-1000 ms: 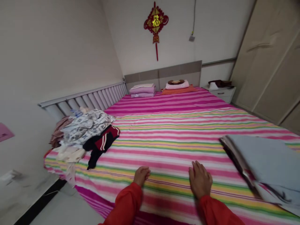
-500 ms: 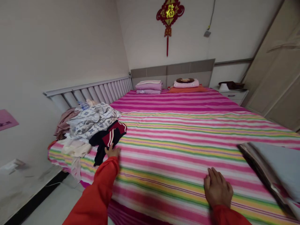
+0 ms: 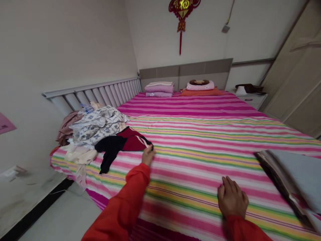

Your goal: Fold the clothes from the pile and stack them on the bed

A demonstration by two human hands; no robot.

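A dark navy and maroon garment [image 3: 131, 143] with white stripes lies spread on the striped bed sheet [image 3: 190, 167]. My left hand [image 3: 148, 155] pinches its right-hand edge by the white stripes. The garment's dark left part rests against a heap of clothes. My right hand [image 3: 233, 197] lies palm down on the sheet, holding nothing, its fingers stretched out and close together. To its right sits a stack of folded clothes [image 3: 293, 180], light grey-blue on top.
The clothes heap [image 3: 100, 125], with a white flower-patterned piece on top, lies at the bed's left edge by a radiator [image 3: 100, 95]. Folded purple bedding [image 3: 159, 89] and a pink pillow [image 3: 200, 86] stand at the headboard [image 3: 190, 72]. A nightstand [image 3: 250, 98] is at the back right.
My left hand has moved right, closing on the navy and maroon garment and drawing its edge out across the sheet. My right hand has stayed in place.
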